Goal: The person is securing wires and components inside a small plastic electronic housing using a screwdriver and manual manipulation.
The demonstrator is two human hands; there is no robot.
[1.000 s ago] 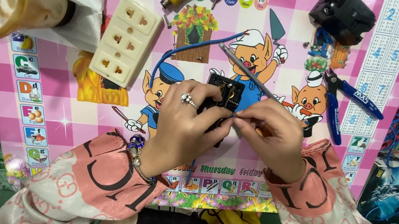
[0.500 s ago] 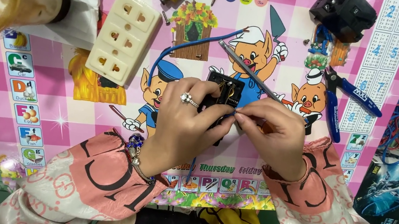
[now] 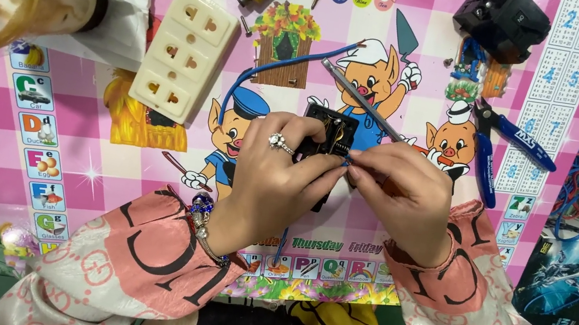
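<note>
At the middle of the pink checked cartoon-printed table (image 3: 146, 178), the left hand (image 3: 279, 176) is curled closed around a small black plastic electrical part (image 3: 329, 136), which pokes out just beyond its fingertips. The right hand (image 3: 398, 192) pinches the near end of a thin grey metal screwdriver shaft (image 3: 362, 103), whose long axis slants far-left, its tip pointing away past the part. A blue wire (image 3: 273, 73) loops off to the far left. A cream socket block (image 3: 184, 55) lies well apart on the left.

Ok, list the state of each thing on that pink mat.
left hand: gripping the black module
right hand: pinching a blue wire at the module
black module: held, off the mat
cream socket strip: lying face up
blue pliers: lying untouched
</note>
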